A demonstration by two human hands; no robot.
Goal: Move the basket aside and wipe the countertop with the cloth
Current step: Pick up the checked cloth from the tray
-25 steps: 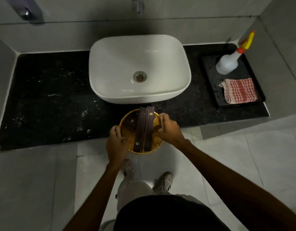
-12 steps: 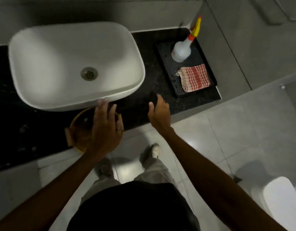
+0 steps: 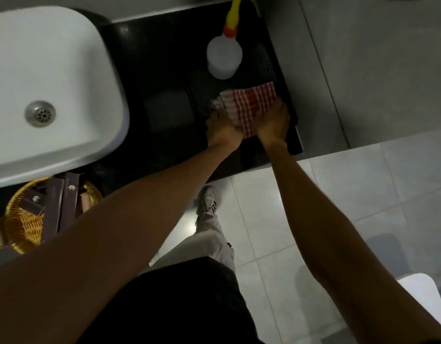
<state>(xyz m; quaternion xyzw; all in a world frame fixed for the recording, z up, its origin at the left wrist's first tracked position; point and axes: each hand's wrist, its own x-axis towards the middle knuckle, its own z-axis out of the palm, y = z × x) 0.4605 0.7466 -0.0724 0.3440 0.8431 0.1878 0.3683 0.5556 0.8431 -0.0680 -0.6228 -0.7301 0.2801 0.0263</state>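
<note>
Both hands are down on the red-and-white checked cloth at the right end of the dark surface — the left hand has its fingers curled onto the cloth's left edge, and the right hand is closed over the near right corner, so each one is gripping fabric. The cloth lies on a black tray, just near of a white spray bottle with a yellow and orange nozzle. The wicker basket sits way off at the near left, tucked partly under the rim of the white sink, with dark brown boxes standing in it — well apart from both hands.
</note>
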